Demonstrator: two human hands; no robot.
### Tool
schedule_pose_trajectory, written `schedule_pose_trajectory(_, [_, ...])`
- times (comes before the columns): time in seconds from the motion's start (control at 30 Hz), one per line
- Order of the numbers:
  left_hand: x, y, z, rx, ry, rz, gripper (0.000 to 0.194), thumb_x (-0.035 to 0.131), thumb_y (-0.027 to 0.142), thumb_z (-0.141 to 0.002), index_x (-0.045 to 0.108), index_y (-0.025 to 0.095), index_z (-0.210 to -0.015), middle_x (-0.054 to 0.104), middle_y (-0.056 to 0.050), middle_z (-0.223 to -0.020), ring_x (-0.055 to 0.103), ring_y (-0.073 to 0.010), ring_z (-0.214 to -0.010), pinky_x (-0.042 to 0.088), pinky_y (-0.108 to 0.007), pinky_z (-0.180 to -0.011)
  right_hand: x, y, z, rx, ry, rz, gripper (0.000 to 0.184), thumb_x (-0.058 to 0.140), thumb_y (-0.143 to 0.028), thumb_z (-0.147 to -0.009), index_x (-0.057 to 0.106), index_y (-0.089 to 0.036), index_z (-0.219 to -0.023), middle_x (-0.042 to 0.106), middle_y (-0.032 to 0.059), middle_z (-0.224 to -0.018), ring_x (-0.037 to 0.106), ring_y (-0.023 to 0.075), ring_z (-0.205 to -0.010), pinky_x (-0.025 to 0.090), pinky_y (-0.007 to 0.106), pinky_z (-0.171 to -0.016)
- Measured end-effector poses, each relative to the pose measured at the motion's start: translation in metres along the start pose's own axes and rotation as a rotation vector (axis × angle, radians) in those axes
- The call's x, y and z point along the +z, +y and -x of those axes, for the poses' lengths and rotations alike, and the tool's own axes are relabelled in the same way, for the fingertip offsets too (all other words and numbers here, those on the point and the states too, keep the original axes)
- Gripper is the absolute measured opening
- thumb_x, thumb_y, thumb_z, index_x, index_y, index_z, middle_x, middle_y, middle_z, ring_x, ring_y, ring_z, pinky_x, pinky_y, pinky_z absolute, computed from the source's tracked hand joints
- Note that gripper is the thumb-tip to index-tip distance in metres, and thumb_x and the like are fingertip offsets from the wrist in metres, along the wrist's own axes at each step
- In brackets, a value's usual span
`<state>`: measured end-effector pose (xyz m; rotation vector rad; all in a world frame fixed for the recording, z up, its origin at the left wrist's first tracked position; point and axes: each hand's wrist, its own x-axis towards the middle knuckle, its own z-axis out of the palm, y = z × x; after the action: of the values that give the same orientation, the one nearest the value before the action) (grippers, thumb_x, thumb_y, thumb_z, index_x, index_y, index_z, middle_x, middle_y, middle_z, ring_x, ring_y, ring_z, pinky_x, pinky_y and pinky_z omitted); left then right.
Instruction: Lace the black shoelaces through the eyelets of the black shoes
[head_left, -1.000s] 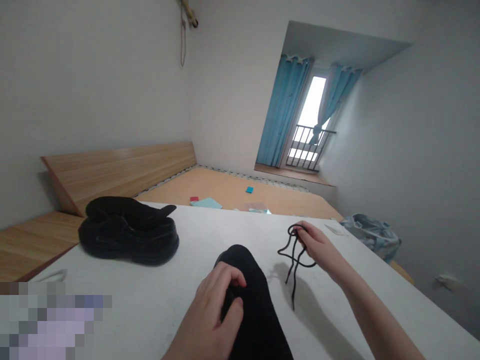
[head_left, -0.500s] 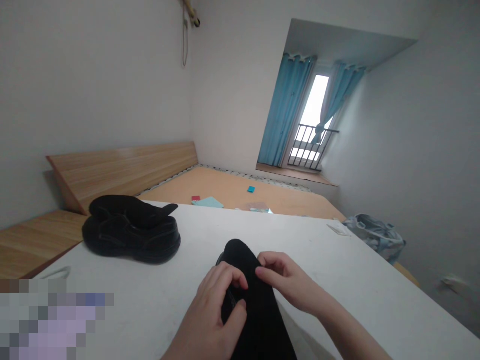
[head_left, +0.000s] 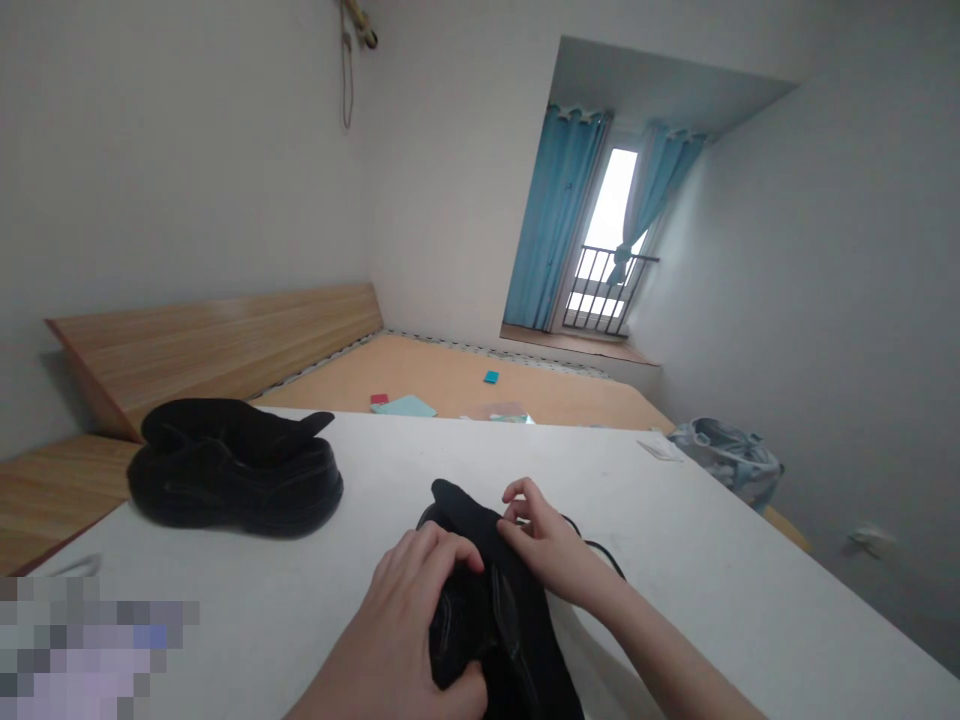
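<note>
My left hand [head_left: 405, 620] grips a black shoe [head_left: 487, 620] that stands tilted on the white table [head_left: 300, 610], its toe end pointing away from me. My right hand [head_left: 547, 540] pinches at the shoe's upper edge with thumb and fingers. A thin black shoelace [head_left: 604, 553] runs out from behind my right hand and curves down to the right. Its end at the fingers is hidden, and most of its length lies out of sight. A second black shoe [head_left: 232, 470] rests on the table at the left, apart from both hands.
A wooden bed frame [head_left: 202, 360] runs beyond the table's far left side, with a tan bed board [head_left: 465, 385] holding small coloured items. A crumpled pale blue bag [head_left: 727, 460] sits past the right edge. A blurred patch covers the lower left corner.
My right hand has moved from the right of the table, where it held the lace up in loops, to the shoe. The lace now lies mostly hidden, and the view has shifted slightly left.
</note>
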<state>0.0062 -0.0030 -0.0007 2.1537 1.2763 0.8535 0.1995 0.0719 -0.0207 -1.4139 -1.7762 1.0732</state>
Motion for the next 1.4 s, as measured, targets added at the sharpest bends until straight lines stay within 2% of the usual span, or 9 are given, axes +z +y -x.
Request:
schedule_pose_trajectory(0.17, [0.0, -0.001, 0.0, 0.055, 0.079, -0.017, 0.019, 0.053, 0.016, -0.073, 0.056, 0.023, -0.09, 0.058, -0.002, -0.096, 0.055, -0.0235, -0.094, 0.045, -0.038, -0.087, -0.012, -0.016, 0.014, -0.096, -0.169, 0.164, 0.027, 0.056, -0.04, -0.086, 0.047, -0.019, -0.071, 0.048, -0.0021, -0.071, 0.043, 0.0146, -0.069, 0.033, 0.027, -0.064])
schedule_pose_trajectory(0.3, [0.0, -0.004, 0.0, 0.095, 0.14, -0.036, 0.005, 0.052, 0.023, -0.084, 0.057, 0.023, -0.087, 0.059, -0.001, -0.085, 0.058, -0.0208, -0.081, 0.047, -0.033, -0.074, -0.024, -0.026, 0.022, -0.151, -0.369, 0.19, 0.031, 0.066, -0.046, -0.077, 0.055, -0.018, -0.08, 0.054, 0.0006, -0.087, 0.049, 0.016, -0.077, 0.04, 0.027, -0.069])
schedule_pose_trajectory(0.53, [0.002, -0.01, -0.001, 0.096, 0.378, 0.017, 0.016, 0.055, 0.021, -0.086, 0.046, 0.022, -0.073, 0.049, 0.005, -0.068, 0.052, -0.0131, -0.061, 0.042, -0.023, -0.057, -0.031, -0.023, 0.02, -0.103, -0.426, -0.014, 0.027, 0.075, -0.031, -0.068, 0.06, -0.018, -0.086, 0.055, 0.0001, -0.093, 0.05, 0.0159, -0.081, 0.043, 0.026, -0.072])
schedule_pose_trajectory(0.63, [-0.001, -0.008, -0.001, 0.204, 0.37, 0.023, 0.016, 0.048, 0.013, -0.087, 0.047, 0.022, -0.074, 0.052, 0.002, -0.077, 0.053, -0.0144, -0.072, 0.044, -0.024, -0.064, -0.031, -0.021, 0.017, -0.092, -0.402, -0.076, 0.02, 0.068, -0.034, -0.077, 0.061, -0.016, -0.084, 0.056, 0.0003, -0.085, 0.051, 0.0161, -0.08, 0.043, 0.026, -0.071])
schedule_pose_trajectory(0.77, [-0.006, -0.006, 0.001, 0.387, 0.265, -0.088, 0.028, 0.04, 0.002, -0.081, 0.057, 0.023, -0.074, 0.056, -0.003, -0.096, 0.05, -0.0211, -0.095, 0.045, -0.032, -0.078, -0.03, -0.021, 0.014, -0.064, -0.433, -0.169, 0.032, 0.068, -0.045, -0.077, 0.063, -0.013, -0.081, 0.057, 0.0008, -0.075, 0.05, 0.0148, -0.07, 0.042, 0.026, -0.065])
schedule_pose_trajectory(0.93, [-0.007, -0.006, 0.003, 0.387, 0.23, -0.223, 0.035, 0.041, 0.001, -0.078, 0.065, 0.026, -0.085, 0.054, -0.004, -0.117, 0.04, -0.0276, -0.113, 0.043, -0.044, -0.093, -0.042, -0.024, 0.016, -0.041, -0.461, -0.25, 0.042, 0.064, -0.054, -0.081, 0.062, -0.012, -0.086, 0.056, 0.0001, -0.073, 0.047, 0.0099, -0.061, 0.04, 0.022, -0.06])
schedule_pose_trajectory(1.03, [-0.005, -0.009, 0.003, 0.374, 0.208, -0.244, 0.042, 0.041, 0.001, -0.075, 0.068, 0.027, -0.094, 0.048, -0.004, -0.129, 0.034, -0.0301, -0.12, 0.04, -0.051, -0.099, -0.061, -0.037, 0.027, -0.043, -0.621, -0.222, 0.045, 0.068, -0.056, -0.077, 0.061, -0.011, -0.075, 0.052, -0.0014, -0.065, 0.043, 0.009, -0.056, 0.037, 0.021, -0.055])
schedule_pose_trajectory(1.2, [-0.006, -0.009, 0.003, 0.314, 0.15, -0.166, 0.047, 0.041, -0.001, -0.066, 0.068, 0.024, -0.095, 0.046, -0.005, -0.132, 0.035, -0.0303, -0.122, 0.041, -0.052, -0.102, -0.079, -0.082, 0.059, -0.16, -1.107, 0.015, 0.058, 0.05, -0.064, -0.086, 0.042, -0.018, -0.053, 0.045, 0.0003, -0.063, 0.042, 0.0115, -0.059, 0.038, 0.025, -0.057])
schedule_pose_trajectory(1.4, [-0.003, -0.012, 0.004, 0.277, 0.151, -0.116, 0.05, 0.041, 0.001, -0.065, 0.066, 0.025, -0.102, 0.047, -0.007, -0.128, 0.038, -0.0303, -0.122, 0.04, -0.052, -0.104, -0.041, -0.127, 0.081, 0.137, -0.68, 0.533, 0.04, 0.049, -0.026, -0.081, 0.035, -0.021, -0.044, 0.026, -0.0063, -0.038, 0.025, 0.0092, -0.035, 0.02, 0.024, -0.038])
